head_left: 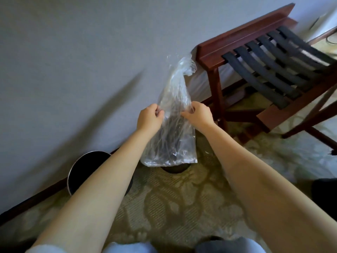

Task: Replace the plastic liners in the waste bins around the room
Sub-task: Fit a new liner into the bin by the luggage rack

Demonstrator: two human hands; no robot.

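Clear plastic liner [173, 114]: thin, creased, glossy film, held in the air before the plain wall [73, 61]. Its upper end is crumpled to a point and its lower edge is flat. The left hand [149, 118] and right hand [198, 115] each pinch it at mid-height, fingers [159, 111] curled onto the film. Below left stands a round bin [82, 167] with a metal rim and dark interior, on patterned woven carpet [173, 201]. To the right is a dark wooden luggage rack [255, 57] with black straps.

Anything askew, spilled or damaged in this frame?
Nothing stands out. The left hand and right hand pinch a clear bag; the bin by the wall looks unlined. A small pale scrap lies on the carpet.
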